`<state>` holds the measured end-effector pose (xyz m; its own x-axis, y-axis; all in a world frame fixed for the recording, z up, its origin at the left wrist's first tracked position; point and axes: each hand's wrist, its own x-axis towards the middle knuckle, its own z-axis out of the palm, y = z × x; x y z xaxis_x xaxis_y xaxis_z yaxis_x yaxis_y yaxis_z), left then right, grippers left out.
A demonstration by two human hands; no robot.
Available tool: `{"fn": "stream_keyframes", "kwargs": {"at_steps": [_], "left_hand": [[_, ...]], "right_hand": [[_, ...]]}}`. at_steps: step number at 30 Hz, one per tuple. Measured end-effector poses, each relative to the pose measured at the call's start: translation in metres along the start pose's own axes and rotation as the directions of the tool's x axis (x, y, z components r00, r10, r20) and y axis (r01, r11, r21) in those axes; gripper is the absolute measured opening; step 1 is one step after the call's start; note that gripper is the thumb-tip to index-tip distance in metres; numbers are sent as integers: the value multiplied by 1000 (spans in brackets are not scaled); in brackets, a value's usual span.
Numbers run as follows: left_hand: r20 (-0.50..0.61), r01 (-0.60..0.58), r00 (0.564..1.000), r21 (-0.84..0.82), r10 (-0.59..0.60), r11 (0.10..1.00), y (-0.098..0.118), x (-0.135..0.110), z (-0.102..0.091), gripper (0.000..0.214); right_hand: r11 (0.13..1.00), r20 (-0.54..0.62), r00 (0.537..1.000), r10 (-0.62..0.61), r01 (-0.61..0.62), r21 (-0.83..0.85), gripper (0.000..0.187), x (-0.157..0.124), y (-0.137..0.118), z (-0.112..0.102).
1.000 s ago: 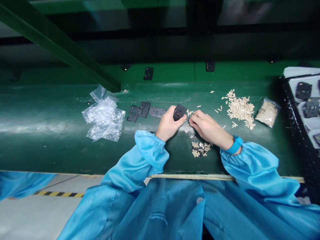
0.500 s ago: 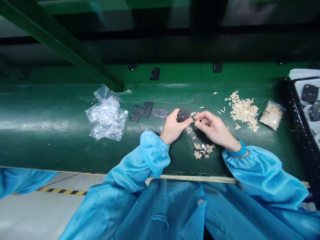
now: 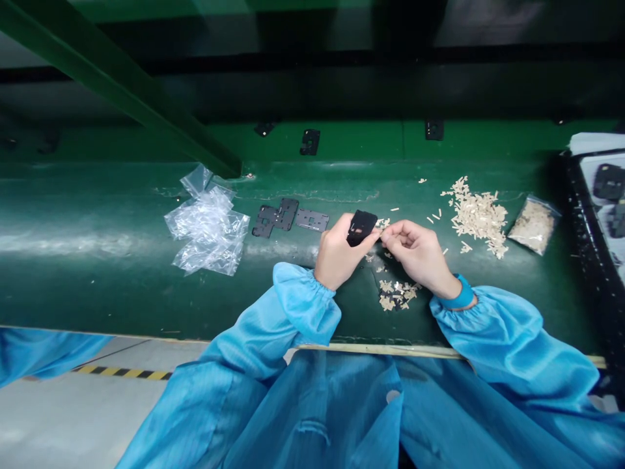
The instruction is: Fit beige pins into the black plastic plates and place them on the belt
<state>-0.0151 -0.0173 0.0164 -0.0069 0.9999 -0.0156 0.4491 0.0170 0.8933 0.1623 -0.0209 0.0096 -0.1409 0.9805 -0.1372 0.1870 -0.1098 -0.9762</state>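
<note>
your left hand [image 3: 334,254] grips a black plate [image 3: 362,228], thumb on its near edge, holding it tilted above the bench [image 3: 122,293]. your right hand [image 3: 417,254] is just beside the plate's right side, thumb and forefinger drawn close; whether they pinch a small piece, i cannot tell.

loose pale bits [image 3: 383,223] lie just beyond your fingertips, and a small near pile [image 3: 398,295] mixes pale and dark scraps. your cuffs hang close to that pile, so a low sweep of either sleeve could scatter it. farther right, the big heap of pale strips [image 3: 481,221] lies loose beside a clear bag of pale pieces [image 3: 534,225]; a careless reach that way might spread the strips along the bench.

the plate looks thin, with cut-outs, so squeezing hard at one edge could bend it, and a slack thumb could let it slip. to the left, three dark plates [image 3: 312,219] lie near the plastic bags [image 3: 209,221]; a sideways elbow could drag those bags over them.
</note>
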Motion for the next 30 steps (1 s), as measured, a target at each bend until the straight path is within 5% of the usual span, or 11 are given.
{"fn": "stream_keyframes", "kwargs": {"at_steps": [7,11,17,21,25,30], "left_hand": [[-18,-16,1000,46,17,999,-5,1,1,22],[-10,-36,999,-10,36,999,-9,6,-1,22],[-172,-39,985,-66,28,997,-12,16,-11,20],[-48,7,999,-75,-11,997,-14,15,-10,23],[149,70,988,-270,-30,960,-7,13,-6,24],[220,117,975,-385,-33,916,1,13,-5,25]], "right_hand": [[969,-8,992,-123,119,-215,18,-4,0,1],[988,0,998,-66,65,-140,20,-1,-3,-3],[1000,-40,999,2,-3,-28,15,6,-6,-9],[999,-19,1000,-4,3,-45,13,6,-5,-9],[998,13,1000,-14,15,-65,10,5,-6,-10],[985,59,996,-66,75,-158,10,2,-5,-11]]}}
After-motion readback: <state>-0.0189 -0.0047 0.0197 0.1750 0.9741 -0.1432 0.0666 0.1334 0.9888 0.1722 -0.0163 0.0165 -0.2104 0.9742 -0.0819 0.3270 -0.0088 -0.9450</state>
